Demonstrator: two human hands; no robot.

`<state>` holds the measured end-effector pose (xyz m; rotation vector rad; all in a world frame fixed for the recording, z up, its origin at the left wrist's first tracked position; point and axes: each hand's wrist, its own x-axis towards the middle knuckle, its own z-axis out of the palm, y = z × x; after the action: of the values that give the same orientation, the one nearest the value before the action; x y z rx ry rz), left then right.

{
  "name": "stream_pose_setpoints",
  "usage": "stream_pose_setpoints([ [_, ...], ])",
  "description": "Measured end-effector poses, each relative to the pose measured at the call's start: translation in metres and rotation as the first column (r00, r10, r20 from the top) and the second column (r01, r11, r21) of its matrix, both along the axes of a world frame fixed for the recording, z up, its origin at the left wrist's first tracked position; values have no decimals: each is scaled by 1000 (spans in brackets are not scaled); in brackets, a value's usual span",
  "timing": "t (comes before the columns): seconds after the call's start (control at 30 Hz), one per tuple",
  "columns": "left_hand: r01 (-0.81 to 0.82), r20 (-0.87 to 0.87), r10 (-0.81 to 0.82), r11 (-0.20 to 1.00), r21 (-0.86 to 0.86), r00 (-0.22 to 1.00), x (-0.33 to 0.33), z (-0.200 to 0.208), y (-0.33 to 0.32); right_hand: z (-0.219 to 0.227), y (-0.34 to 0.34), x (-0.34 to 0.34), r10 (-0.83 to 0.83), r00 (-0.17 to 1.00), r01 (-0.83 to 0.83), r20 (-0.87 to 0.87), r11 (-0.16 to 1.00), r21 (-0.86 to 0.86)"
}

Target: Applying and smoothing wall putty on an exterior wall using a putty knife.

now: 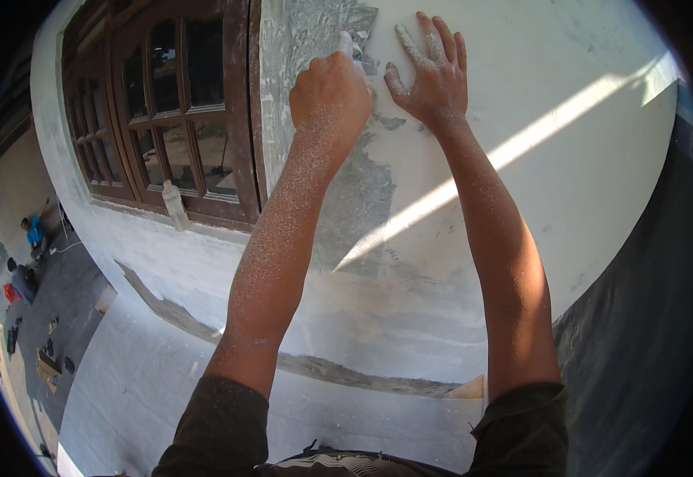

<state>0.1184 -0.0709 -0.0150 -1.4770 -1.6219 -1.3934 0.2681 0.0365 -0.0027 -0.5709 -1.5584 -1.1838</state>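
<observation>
My left hand (331,99) is closed in a fist against the upper part of the wall, its dusty thumb pointing up. It grips a scraper (358,51), mostly hidden by the fingers, so only a small part shows. Around it the wall has patchy grey areas (303,28) where the white coat is gone. To its right my right hand (434,79) lies against the white wall (537,71) with fingers spread and tips whitened, holding nothing. White dust covers both hands and lies thickest on my left forearm.
Left of my hands is a brown wooden window (255,103) with glass panes. A whitish plastic bottle (175,207) stands on its sill. A dark sheet (640,334) hangs at the right. Two people (35,237) sit far left near scattered items and a cardboard box (48,370).
</observation>
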Motion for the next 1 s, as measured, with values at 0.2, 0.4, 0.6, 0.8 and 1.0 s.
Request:
stream_pose_setpoints([
  [0.2,-9,-5,9,998,-68,1000,-2,10,-6,0,1,-3,-2,1000,2,-6,1000,10],
  [0.4,-22,-24,22,1000,-17,999,4,-12,-1,3,-11,-1,19,1000,-18,3,978,-210],
  [0.6,5,-29,-6,1000,-31,1000,0,14,-4,3,-15,-4,60,998,-60,-8,976,-210],
  [0.8,15,15,-15,1000,11,1000,7,-14,2,5,-14,3,13,1000,-13,0,982,-189],
  [1.0,31,12,-31,998,-51,999,1,10,-8,6,-9,-1,-2,1000,4,15,983,-184],
])
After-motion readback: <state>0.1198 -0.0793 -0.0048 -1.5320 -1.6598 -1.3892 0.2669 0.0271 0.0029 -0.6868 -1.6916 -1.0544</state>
